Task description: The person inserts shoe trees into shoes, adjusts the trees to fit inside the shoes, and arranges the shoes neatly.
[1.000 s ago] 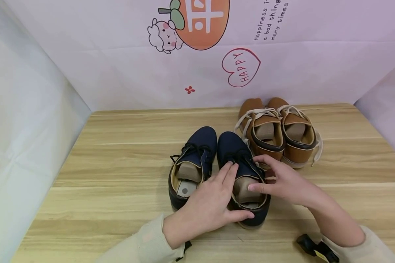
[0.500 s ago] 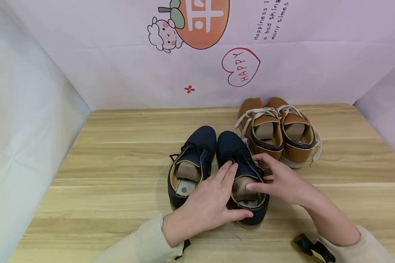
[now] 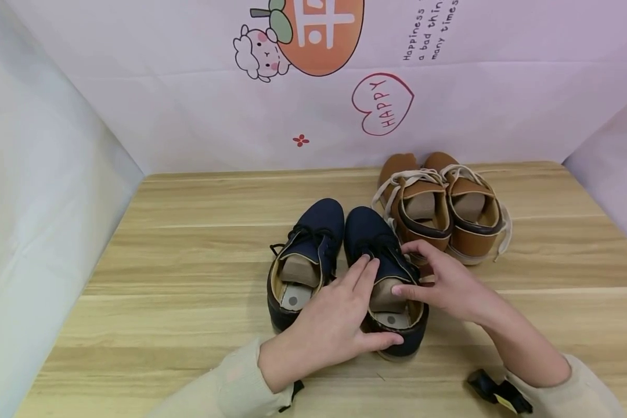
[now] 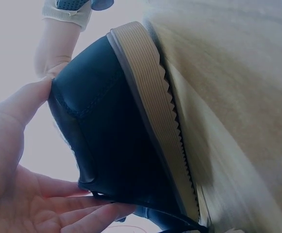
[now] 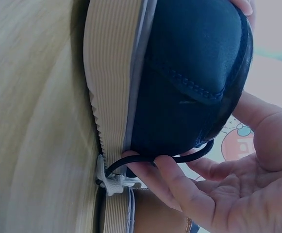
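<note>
A navy lace-up shoe point(image 3: 368, 223) with black laces lies toe-away on the wooden table, its mate point(image 3: 319, 217) close on its left. Along its inner side my left hand point(image 3: 331, 322) rests with straight fingers, the thumb at the heel. My right hand point(image 3: 451, 284) grips the outer side. Its thumb reaches over the collar onto the brown insert point(image 3: 384, 299), and a pale insole with a grey dot shows behind that. In the right wrist view a black lace point(image 5: 184, 158) passes by my fingertips. The pale ribbed sole point(image 4: 143, 63) shows in the left wrist view.
Brown shoes point(image 3: 470, 232) with cream laces stand as a pair just behind and to the right, close to my right fingers. A white printed sheet point(image 3: 214, 128) rises along the table's back edge. Black wrist gear point(image 3: 496, 392) sits by my right sleeve.
The brown insert has slid toward the toe of the right navy shoe, and the dotted insole has come into view. My right thumb has moved slightly forward. My left hand stays in place.
</note>
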`<state>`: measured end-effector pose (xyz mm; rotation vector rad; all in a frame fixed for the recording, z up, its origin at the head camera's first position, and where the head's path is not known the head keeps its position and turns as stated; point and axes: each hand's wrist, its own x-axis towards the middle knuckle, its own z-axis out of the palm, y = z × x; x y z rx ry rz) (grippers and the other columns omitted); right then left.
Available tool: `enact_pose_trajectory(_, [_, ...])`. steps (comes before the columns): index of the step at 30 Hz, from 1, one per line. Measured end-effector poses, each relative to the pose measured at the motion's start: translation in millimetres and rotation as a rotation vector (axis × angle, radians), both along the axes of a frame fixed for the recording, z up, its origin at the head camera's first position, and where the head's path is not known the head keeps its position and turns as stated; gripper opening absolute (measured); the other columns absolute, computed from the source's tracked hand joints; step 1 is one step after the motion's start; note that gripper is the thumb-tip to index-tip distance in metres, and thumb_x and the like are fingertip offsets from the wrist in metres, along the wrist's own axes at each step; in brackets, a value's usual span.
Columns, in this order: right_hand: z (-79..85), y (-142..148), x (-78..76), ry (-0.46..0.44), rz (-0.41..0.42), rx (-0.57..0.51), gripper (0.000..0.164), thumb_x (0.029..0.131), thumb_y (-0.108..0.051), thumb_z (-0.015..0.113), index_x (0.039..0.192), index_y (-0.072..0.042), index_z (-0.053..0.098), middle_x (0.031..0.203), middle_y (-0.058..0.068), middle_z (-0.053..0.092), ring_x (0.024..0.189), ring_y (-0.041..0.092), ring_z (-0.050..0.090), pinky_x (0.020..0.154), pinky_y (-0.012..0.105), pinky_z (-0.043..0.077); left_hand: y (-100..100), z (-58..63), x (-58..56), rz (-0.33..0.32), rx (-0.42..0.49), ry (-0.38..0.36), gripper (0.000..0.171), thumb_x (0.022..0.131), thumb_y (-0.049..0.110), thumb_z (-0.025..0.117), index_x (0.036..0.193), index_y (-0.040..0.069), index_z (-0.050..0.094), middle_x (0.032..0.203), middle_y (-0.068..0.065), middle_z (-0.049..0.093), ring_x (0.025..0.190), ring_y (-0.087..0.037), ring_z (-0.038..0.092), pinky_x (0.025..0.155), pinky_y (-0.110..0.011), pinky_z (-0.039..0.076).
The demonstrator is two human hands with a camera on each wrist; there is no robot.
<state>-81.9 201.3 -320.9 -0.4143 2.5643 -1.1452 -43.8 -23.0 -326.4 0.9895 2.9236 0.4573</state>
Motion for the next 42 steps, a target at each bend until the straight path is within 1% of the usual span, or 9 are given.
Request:
enact_pose_trajectory(6, [-0.2,-1.2,0.5,0.036,-0.022,0.012,0.062,0.087,-0.032,0.077,0.133,-0.002,0.049,0.128,0.024,0.059,0.104,0.036,0.068,0.079,0.041,0.059,0.6,1.2,0.3,-0.001,-0.007,0.005,0.105,0.084,0.076,0.056,0.155,0.003,0.030,0.158,-0.014,0.037,0.121,-0.027,0.063,0.097,-0.036,0.055])
enact_pose_trajectory(10, [0.7,-3.2,1.0,0.069,-0.044,0.053,0.061,0.087,-0.032,0.078,0.132,-0.002,0.051,0.126,0.025,0.060,0.101,0.038,0.069,0.077,0.043,0.059,0.5,1.4,0.7,-0.002,-0.007,0.004,0.105,0.084,0.076,0.056,0.155,0.003,0.030,0.159,-0.014,0.037,0.120,-0.027,0.064,0.097,-0.036,0.055])
enact_pose_trajectory(15, [1.6,-6.2,0.8,0.104,-0.073,0.087,0.059,0.087,-0.034,0.077,0.130,-0.003,0.054,0.125,0.025,0.063,0.098,0.037,0.070,0.078,0.046,0.058,0.1,1.1,0.4,-0.002,0.000,0.016,0.104,0.084,0.075,0.056,0.155,0.003,0.031,0.158,-0.014,0.037,0.119,-0.026,0.065,0.096,-0.035,0.055])
enact_pose_trajectory(23, [1.7,-9.5,3.6,0.123,-0.097,0.135,0.059,0.088,-0.036,0.076,0.131,-0.003,0.054,0.122,0.026,0.065,0.095,0.035,0.070,0.075,0.044,0.058,0.0,1.0,0.0,0.000,0.000,0.008,0.104,0.084,0.075,0.056,0.155,0.003,0.030,0.158,-0.014,0.037,0.120,-0.027,0.064,0.096,-0.036,0.055])
enact_pose_trajectory(27, [-0.1,-11.5,6.9,0.184,-0.113,0.158,0.057,0.087,-0.033,0.078,0.129,-0.002,0.057,0.103,0.020,0.072,0.085,0.028,0.070,0.067,0.035,0.055,0.4,2.1,1.0,0.002,0.005,-0.001,0.104,0.084,0.075,0.056,0.155,0.003,0.031,0.158,-0.014,0.037,0.120,-0.027,0.064,0.097,-0.037,0.055])
enact_pose_trajectory(30, [-1.9,-12.8,7.8,0.239,-0.113,0.178,0.055,0.086,-0.030,0.078,0.128,-0.001,0.059,0.090,0.014,0.073,0.079,0.022,0.068,0.062,0.031,0.051,0.1,1.8,1.2,0.005,0.008,-0.003,0.104,0.084,0.075,0.056,0.155,0.003,0.031,0.159,-0.014,0.037,0.120,-0.027,0.064,0.097,-0.037,0.055])
enact_pose_trajectory(33, [-1.8,-12.4,7.5,0.261,-0.105,0.181,0.054,0.086,-0.029,0.079,0.128,0.000,0.059,0.089,0.014,0.073,0.078,0.022,0.068,0.062,0.031,0.050,0.0,1.5,1.2,0.008,0.011,0.000,0.104,0.085,0.075,0.055,0.155,0.004,0.030,0.159,-0.014,0.036,0.120,-0.027,0.064,0.097,-0.037,0.055])
enact_pose_trajectory(39, [-0.3,-11.1,6.3,0.249,-0.101,0.181,0.054,0.086,-0.031,0.078,0.128,-0.002,0.058,0.087,0.013,0.072,0.079,0.022,0.068,0.062,0.031,0.051,0.1,0.7,0.2,0.007,0.015,0.014,0.104,0.084,0.075,0.056,0.155,0.004,0.030,0.158,-0.014,0.038,0.118,-0.026,0.065,0.095,-0.035,0.055])
enact_pose_trajectory(42, [-1.6,-11.4,6.2,0.246,-0.097,0.179,0.055,0.086,-0.032,0.078,0.128,-0.002,0.058,0.093,0.017,0.073,0.081,0.024,0.069,0.064,0.035,0.054,-0.5,0.8,0.2,0.001,0.014,0.001,0.104,0.084,0.075,0.056,0.155,0.003,0.030,0.158,-0.014,0.038,0.118,-0.025,0.065,0.095,-0.036,0.055])
